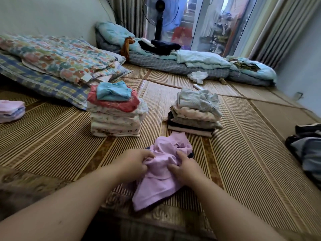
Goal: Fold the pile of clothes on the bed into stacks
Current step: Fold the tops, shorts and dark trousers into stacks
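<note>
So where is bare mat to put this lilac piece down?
The widest bare mat lies between the right stack and the dark clothes at the right edge. A narrow strip separates the two stacks; more room lies between the left stack and the small pink pile. It is crowded around the lilac garment.

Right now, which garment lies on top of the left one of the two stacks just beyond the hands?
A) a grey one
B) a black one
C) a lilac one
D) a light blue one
D: a light blue garment lies crumpled at the top of the left stack, while the lilac garment is gripped by the left hand and the right hand, nearer the camera.
</note>
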`<action>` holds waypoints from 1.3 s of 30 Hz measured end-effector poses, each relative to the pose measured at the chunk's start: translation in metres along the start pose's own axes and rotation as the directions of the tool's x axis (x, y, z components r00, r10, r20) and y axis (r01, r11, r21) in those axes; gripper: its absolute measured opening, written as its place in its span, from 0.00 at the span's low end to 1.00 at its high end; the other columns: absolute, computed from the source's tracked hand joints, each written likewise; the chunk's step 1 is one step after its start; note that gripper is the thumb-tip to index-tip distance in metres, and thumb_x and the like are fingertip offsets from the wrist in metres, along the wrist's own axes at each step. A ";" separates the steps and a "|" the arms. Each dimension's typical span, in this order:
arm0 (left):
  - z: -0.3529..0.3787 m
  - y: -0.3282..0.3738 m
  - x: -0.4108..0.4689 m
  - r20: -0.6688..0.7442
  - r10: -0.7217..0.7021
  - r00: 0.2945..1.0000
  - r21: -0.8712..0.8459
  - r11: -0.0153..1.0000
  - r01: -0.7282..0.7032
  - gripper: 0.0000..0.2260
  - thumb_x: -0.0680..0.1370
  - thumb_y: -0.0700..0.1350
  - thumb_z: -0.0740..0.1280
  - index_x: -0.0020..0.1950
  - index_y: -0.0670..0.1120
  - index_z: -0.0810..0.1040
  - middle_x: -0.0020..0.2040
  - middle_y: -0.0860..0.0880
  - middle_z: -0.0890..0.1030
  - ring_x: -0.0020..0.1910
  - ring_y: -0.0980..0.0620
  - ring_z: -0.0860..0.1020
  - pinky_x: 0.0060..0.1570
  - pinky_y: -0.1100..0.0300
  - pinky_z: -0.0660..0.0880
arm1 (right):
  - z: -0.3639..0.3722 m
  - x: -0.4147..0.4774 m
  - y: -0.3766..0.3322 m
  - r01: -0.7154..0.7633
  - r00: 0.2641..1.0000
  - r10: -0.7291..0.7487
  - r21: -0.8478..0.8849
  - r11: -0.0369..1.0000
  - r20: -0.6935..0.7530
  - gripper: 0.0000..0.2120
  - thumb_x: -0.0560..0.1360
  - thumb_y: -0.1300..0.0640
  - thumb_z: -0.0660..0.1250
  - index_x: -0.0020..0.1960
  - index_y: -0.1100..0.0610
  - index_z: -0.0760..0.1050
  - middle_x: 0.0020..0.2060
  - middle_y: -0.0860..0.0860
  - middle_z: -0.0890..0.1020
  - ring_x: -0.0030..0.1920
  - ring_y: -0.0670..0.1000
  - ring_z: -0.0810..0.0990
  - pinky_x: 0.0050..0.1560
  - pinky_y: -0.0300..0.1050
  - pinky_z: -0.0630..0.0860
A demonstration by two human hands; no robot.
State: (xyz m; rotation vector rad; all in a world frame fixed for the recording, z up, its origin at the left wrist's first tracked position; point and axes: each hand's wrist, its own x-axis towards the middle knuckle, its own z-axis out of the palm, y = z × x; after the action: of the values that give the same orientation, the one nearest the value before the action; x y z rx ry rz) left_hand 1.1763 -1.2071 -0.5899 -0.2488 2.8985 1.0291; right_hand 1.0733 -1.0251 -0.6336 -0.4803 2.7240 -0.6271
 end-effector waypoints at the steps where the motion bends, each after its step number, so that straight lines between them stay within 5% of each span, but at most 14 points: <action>1: -0.003 0.000 0.001 -0.028 0.008 1.000 -0.042 0.999 -0.010 0.17 0.71 0.38 0.67 0.54 0.56 0.82 0.46 0.56 0.82 0.47 0.56 0.79 0.42 0.65 0.72 | -0.002 0.004 -0.003 0.001 1.000 0.000 -0.040 0.999 0.016 0.22 0.77 0.41 0.62 0.67 0.49 0.71 0.54 0.53 0.80 0.51 0.53 0.79 0.48 0.45 0.75; 4: -0.012 0.005 0.002 -0.107 0.053 0.993 -0.125 0.990 -0.067 0.12 0.72 0.38 0.67 0.46 0.56 0.81 0.43 0.58 0.81 0.45 0.56 0.79 0.42 0.64 0.71 | -0.009 0.009 -0.011 -0.013 1.000 0.013 -0.002 1.000 -0.019 0.10 0.79 0.47 0.62 0.46 0.51 0.77 0.45 0.54 0.83 0.44 0.55 0.80 0.43 0.45 0.76; 7: -0.020 0.009 0.002 -0.170 0.097 0.981 -0.223 0.966 -0.134 0.09 0.74 0.39 0.68 0.45 0.54 0.80 0.39 0.58 0.81 0.39 0.60 0.78 0.38 0.64 0.72 | -0.027 0.005 -0.018 -0.043 0.988 0.094 0.364 0.930 -0.124 0.09 0.79 0.52 0.62 0.43 0.52 0.78 0.39 0.54 0.82 0.38 0.55 0.81 0.38 0.49 0.77; 12: -0.024 0.015 0.006 -0.093 0.078 0.993 -0.552 0.825 -0.117 0.05 0.76 0.42 0.69 0.44 0.53 0.81 0.36 0.59 0.81 0.35 0.66 0.78 0.33 0.70 0.73 | -0.083 -0.015 -0.046 0.100 0.988 0.074 0.931 0.350 -0.134 0.12 0.82 0.59 0.56 0.43 0.52 0.75 0.39 0.55 0.80 0.36 0.52 0.78 0.35 0.45 0.75; 15: -0.017 0.013 0.016 -0.105 0.004 0.994 -0.364 0.930 -0.043 0.11 0.75 0.45 0.70 0.55 0.57 0.78 0.51 0.56 0.80 0.45 0.62 0.79 0.41 0.66 0.76 | -0.119 -0.027 -0.057 0.107 0.992 -0.066 0.993 0.049 -0.104 0.12 0.82 0.57 0.54 0.59 0.60 0.74 0.53 0.61 0.82 0.53 0.57 0.81 0.55 0.55 0.79; 18: -0.005 0.013 0.025 -0.068 -0.059 0.996 -0.213 0.976 0.043 0.35 0.69 0.49 0.73 0.74 0.55 0.63 0.66 0.47 0.72 0.58 0.50 0.77 0.58 0.55 0.76 | -0.154 -0.039 -0.065 0.072 0.986 -0.146 0.996 -0.051 -0.079 0.21 0.81 0.52 0.55 0.69 0.63 0.67 0.60 0.66 0.74 0.66 0.58 0.74 0.66 0.59 0.70; 22: 0.005 0.023 0.035 -0.151 -0.032 0.988 -0.285 0.958 -0.013 0.24 0.69 0.56 0.74 0.64 0.59 0.73 0.55 0.54 0.80 0.53 0.52 0.79 0.53 0.58 0.77 | -0.184 -0.046 -0.075 0.186 0.963 -0.193 0.982 -0.025 -0.187 0.33 0.73 0.51 0.62 0.75 0.64 0.62 0.62 0.61 0.69 0.69 0.57 0.70 0.63 0.52 0.74; 24: 0.005 0.027 0.039 -0.176 -0.003 0.984 -0.377 0.924 -0.064 0.06 0.71 0.52 0.72 0.44 0.53 0.79 0.39 0.56 0.82 0.41 0.57 0.80 0.42 0.60 0.76 | -0.192 -0.044 -0.074 0.223 0.958 -0.181 0.975 -0.016 -0.222 0.30 0.76 0.51 0.60 0.74 0.64 0.63 0.61 0.62 0.70 0.66 0.58 0.72 0.65 0.54 0.72; 26: 0.000 0.033 0.037 -0.162 0.010 0.987 -0.522 0.848 -0.094 0.08 0.70 0.51 0.68 0.38 0.47 0.79 0.34 0.54 0.81 0.36 0.56 0.78 0.39 0.58 0.74 | -0.196 -0.040 -0.064 0.248 0.964 -0.107 0.968 0.045 -0.242 0.21 0.80 0.52 0.58 0.65 0.67 0.72 0.52 0.62 0.76 0.58 0.58 0.76 0.64 0.54 0.73; 29: -0.005 0.038 0.038 -0.158 -0.125 0.980 -0.748 0.663 -0.036 0.10 0.76 0.47 0.64 0.43 0.43 0.82 0.44 0.43 0.84 0.46 0.44 0.81 0.52 0.48 0.77 | -0.190 -0.032 -0.039 0.218 0.976 -0.003 0.966 0.135 -0.220 0.15 0.80 0.53 0.58 0.37 0.58 0.68 0.31 0.54 0.67 0.37 0.52 0.71 0.55 0.49 0.72; 31: -0.005 0.042 0.036 -0.037 -0.221 0.975 -0.923 0.380 0.051 0.11 0.80 0.44 0.62 0.48 0.40 0.82 0.50 0.37 0.84 0.52 0.40 0.81 0.54 0.47 0.78 | -0.178 -0.025 -0.023 0.185 0.970 0.096 0.935 0.303 -0.223 0.10 0.79 0.55 0.60 0.43 0.60 0.70 0.32 0.56 0.65 0.34 0.51 0.66 0.43 0.48 0.69; 34: -0.004 0.049 0.032 0.119 -0.192 0.974 -0.983 0.112 0.142 0.15 0.82 0.48 0.60 0.51 0.39 0.81 0.50 0.39 0.84 0.46 0.46 0.83 0.42 0.56 0.80 | -0.146 -0.026 -0.011 0.181 0.882 0.140 0.596 0.782 -0.451 0.04 0.77 0.56 0.67 0.46 0.57 0.74 0.38 0.53 0.76 0.35 0.50 0.75 0.35 0.47 0.74; 36: -0.004 0.052 0.032 0.156 -0.172 0.973 -0.986 0.034 0.164 0.17 0.82 0.50 0.58 0.55 0.38 0.79 0.52 0.39 0.83 0.48 0.45 0.83 0.43 0.55 0.79 | -0.120 -0.037 -0.017 0.246 0.828 0.017 0.389 0.888 -0.561 0.06 0.72 0.52 0.72 0.42 0.48 0.75 0.40 0.46 0.79 0.40 0.44 0.79 0.40 0.41 0.77; 39: -0.008 0.058 0.027 0.216 -0.016 0.976 -0.971 -0.104 0.213 0.18 0.82 0.51 0.56 0.61 0.40 0.77 0.53 0.37 0.83 0.49 0.43 0.82 0.46 0.51 0.81 | -0.079 -0.057 -0.036 0.336 0.929 -0.242 0.359 0.871 -0.281 0.27 0.58 0.35 0.74 0.54 0.44 0.77 0.46 0.37 0.80 0.47 0.34 0.78 0.46 0.27 0.72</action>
State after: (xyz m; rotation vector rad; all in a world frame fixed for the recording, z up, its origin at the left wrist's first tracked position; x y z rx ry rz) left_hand 1.1395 -1.1715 -0.5508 -0.4042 1.1281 2.7943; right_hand 1.1045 -1.0050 -0.5365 -0.7590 2.6342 -1.3677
